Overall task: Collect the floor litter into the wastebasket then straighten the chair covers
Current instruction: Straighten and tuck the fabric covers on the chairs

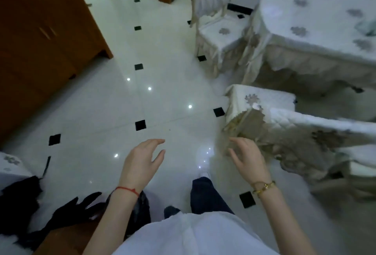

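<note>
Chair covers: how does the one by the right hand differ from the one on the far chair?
The near chair cover hangs rumpled, its fringed edge bunched beside the right hand. The far chair cover lies flat on its seat, out of reach. Both are white with a grey flower.

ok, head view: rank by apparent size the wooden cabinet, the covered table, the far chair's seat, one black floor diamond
1. wooden cabinet
2. covered table, partly cropped at the right, so its place against the cabinet is unsure
3. far chair's seat
4. black floor diamond
</note>
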Tool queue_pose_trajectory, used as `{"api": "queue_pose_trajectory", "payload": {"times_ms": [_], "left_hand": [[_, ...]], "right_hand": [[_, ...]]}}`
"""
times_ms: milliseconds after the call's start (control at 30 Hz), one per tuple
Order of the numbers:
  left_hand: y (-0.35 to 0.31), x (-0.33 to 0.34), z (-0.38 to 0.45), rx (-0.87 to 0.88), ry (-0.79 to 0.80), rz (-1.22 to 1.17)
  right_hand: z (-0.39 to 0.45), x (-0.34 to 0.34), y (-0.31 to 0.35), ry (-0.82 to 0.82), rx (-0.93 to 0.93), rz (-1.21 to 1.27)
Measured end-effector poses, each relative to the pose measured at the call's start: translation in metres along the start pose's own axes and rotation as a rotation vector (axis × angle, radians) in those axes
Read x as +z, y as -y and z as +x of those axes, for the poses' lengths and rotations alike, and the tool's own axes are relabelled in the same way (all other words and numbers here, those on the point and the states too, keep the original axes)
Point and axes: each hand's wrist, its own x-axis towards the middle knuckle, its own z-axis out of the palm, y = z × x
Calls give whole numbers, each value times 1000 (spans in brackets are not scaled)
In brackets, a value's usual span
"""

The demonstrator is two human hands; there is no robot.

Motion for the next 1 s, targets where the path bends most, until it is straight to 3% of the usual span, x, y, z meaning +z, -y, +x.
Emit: {"api": "queue_pose_trajectory", "payload": {"times_ms": [300, 500, 767, 1000], "left_hand": [[-144, 91, 29, 296, 95, -40], [-237, 152, 65, 394, 98, -47], [-300, 191, 131, 447, 159, -49], [-310, 236, 192, 573, 347, -31]], "right_hand": [[-77, -84, -112, -191, 230, 22], [-74, -157, -185, -245, 247, -46], [-17, -198, -252, -168, 180, -57], [35, -193, -299, 6, 103, -62]]}}
